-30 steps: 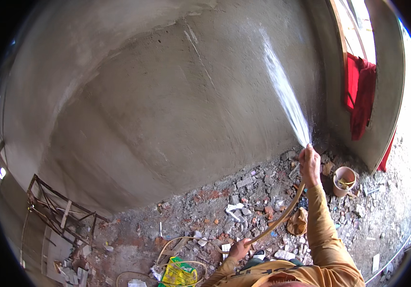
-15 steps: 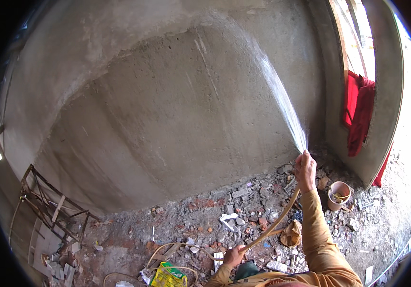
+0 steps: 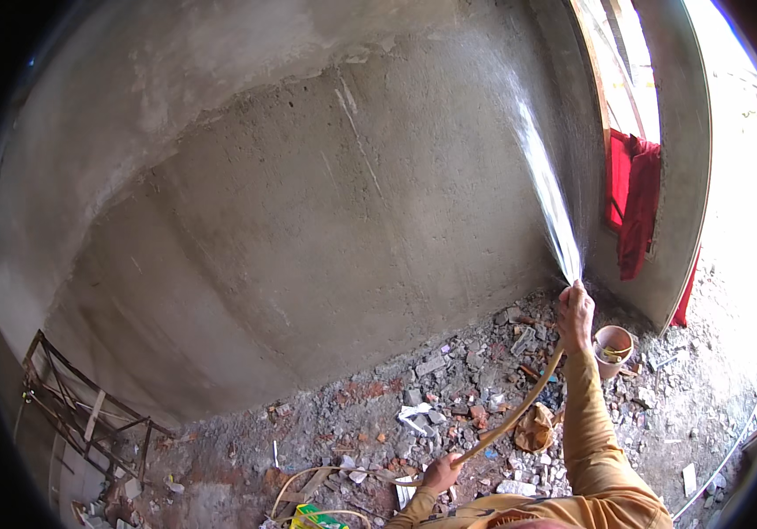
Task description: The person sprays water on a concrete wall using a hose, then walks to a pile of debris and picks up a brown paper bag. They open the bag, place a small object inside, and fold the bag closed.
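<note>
My right hand (image 3: 577, 319) is stretched forward and closed round the end of a tan hose (image 3: 519, 411). A white spray of water (image 3: 544, 181) leaves the hose there and rises against the grey plastered wall (image 3: 308, 238). Lower down, my left hand (image 3: 442, 474) grips the same hose nearer my body. From it the hose trails leftward over the rubble in loose loops. Fingers of the right hand cover the hose's mouth, so its opening is hidden.
Broken brick and concrete rubble (image 3: 475, 388) covers the ground along the wall. A bucket (image 3: 614, 346) stands right of my right forearm. Red cloth (image 3: 638, 207) hangs at the window opening. A rusty metal frame (image 3: 87, 410) leans at left; a yellow-green bag (image 3: 312, 518) lies at the lower edge.
The spray has swung right and now hits the wall nearer the corner by the window. My view has turned slightly right. Both hands keep hold of the hose.
</note>
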The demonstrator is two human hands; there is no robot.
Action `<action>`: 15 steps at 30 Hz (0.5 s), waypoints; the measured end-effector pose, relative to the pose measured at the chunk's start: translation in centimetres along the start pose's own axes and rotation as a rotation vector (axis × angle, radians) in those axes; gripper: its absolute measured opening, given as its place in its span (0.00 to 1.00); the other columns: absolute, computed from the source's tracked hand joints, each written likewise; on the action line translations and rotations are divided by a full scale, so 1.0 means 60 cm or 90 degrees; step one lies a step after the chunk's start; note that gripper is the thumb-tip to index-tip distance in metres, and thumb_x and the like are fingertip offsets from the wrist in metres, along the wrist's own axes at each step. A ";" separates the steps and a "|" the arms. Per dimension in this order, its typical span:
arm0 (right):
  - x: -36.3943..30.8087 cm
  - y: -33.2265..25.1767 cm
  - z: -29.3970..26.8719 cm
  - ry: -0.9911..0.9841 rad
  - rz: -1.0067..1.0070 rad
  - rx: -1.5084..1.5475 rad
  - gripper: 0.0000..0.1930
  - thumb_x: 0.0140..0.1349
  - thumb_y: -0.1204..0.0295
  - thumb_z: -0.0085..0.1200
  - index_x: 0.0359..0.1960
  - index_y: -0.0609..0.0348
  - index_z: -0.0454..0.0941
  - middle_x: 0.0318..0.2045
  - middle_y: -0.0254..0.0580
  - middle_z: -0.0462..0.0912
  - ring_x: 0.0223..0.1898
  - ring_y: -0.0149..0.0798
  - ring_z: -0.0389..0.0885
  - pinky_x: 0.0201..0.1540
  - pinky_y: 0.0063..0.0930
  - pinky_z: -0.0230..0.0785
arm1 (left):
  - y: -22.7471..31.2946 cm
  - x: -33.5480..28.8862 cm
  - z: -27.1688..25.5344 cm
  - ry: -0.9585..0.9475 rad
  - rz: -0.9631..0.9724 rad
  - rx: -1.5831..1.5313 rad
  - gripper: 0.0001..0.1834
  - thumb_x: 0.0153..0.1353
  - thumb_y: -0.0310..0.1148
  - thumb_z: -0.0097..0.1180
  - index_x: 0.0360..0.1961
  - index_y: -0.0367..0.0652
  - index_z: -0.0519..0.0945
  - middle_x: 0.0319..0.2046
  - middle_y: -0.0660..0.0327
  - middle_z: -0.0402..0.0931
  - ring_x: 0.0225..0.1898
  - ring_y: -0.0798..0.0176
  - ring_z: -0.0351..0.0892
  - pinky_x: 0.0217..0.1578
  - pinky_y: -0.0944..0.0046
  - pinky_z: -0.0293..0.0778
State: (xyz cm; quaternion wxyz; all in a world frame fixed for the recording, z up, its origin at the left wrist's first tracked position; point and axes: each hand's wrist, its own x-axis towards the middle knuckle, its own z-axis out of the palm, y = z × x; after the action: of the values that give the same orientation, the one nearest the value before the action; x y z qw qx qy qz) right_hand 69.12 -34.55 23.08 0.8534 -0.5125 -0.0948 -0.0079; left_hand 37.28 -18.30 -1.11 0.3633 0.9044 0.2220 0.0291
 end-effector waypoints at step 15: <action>-0.186 0.078 0.310 -0.264 -0.043 -0.103 0.23 0.67 0.50 0.38 0.20 0.52 0.67 0.10 0.21 0.58 0.09 0.19 0.52 0.10 0.17 0.43 | -0.150 -0.143 -0.025 0.093 -0.056 -0.162 0.11 0.58 0.40 0.52 0.36 0.46 0.77 0.26 0.49 0.75 0.30 0.46 0.77 0.29 0.53 0.71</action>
State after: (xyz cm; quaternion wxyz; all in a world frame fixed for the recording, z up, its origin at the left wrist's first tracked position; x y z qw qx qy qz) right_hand 55.82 -16.95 25.60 0.7710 -0.5663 -0.2846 0.0613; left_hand 25.78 -15.21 -5.11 0.4585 0.8360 0.2820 0.1066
